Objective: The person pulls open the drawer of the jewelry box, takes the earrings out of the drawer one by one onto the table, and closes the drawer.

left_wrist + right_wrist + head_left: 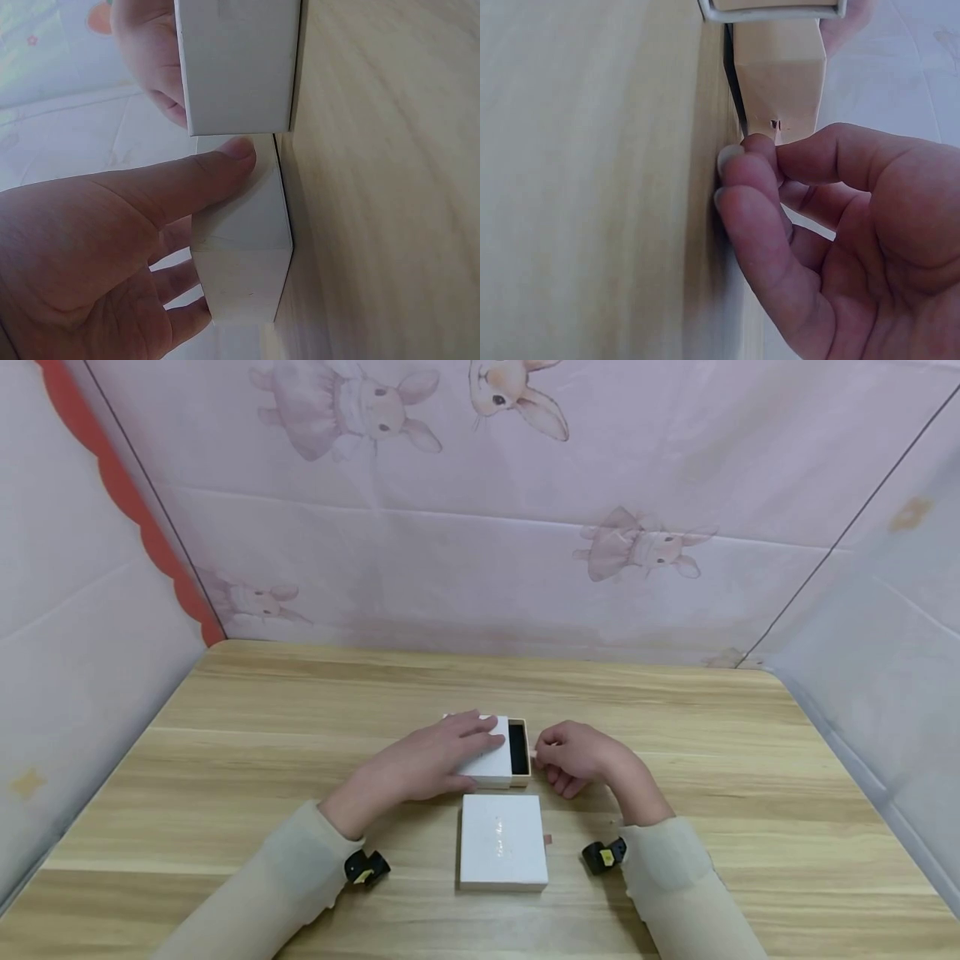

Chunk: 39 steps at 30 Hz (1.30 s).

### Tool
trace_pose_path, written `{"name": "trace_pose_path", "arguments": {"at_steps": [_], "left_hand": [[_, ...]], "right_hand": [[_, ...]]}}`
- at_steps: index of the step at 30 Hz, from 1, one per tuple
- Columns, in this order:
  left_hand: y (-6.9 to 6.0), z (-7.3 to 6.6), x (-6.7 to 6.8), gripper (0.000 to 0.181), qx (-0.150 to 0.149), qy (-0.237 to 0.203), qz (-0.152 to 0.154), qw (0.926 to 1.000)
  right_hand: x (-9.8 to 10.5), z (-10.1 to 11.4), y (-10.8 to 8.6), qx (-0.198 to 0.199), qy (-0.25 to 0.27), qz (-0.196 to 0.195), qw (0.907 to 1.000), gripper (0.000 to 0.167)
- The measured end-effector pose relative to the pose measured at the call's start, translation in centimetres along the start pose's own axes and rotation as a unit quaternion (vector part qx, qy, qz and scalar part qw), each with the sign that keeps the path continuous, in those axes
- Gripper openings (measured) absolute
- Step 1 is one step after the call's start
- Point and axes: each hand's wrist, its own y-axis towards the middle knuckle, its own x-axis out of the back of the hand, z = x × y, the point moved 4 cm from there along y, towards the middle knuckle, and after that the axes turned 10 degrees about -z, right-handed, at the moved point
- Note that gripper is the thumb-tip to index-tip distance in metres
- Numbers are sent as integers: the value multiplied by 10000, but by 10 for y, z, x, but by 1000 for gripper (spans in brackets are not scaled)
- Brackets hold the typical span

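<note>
On the pale wood-grain counter (pixel 300 693), the left hand (pixel 427 760) grips a white cardboard sleeve (pixel 487 768); its black-lined tray (pixel 519 747) is only partly out, seemingly midway. The right hand's (pixel 577 758) fingers pinch the pink ribbon tab (pixel 534 755). The nearer square white box (pixel 504 842) is closed.

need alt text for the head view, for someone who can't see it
A person's left hand grips a white box while their right hand pinches the tab on its partly open drawer. Nearer, a second box lies closed on a wooden table.
</note>
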Motion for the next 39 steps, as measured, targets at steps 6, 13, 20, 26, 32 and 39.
{"name": "trace_pose_path", "arguments": {"at_steps": [6,13,20,26,32,39], "left_hand": [[0,0,0,66,91,-34,30,9999],[-1,-1,0,65,49,-36,35,10000],[0,-2,-1,66,51,-44,42,10000],[-1,-2,-1,66,57,-87,52,9999],[0,0,-2,66,44,26,28,10000],[1,0,-2,67,-8,25,17,10000]], "right_hand": [[0,0,0,-15,-15,37,10000,26],[0,-1,-1,-35,-28,43,10000,26],[0,-2,-1,-37,-33,43,10000,26],[0,-2,-1,-68,-36,53,10000,26],[1,-1,-1,-103,-25,57,9999,27],[4,-1,-2,-93,-37,75,9999,27]]}}
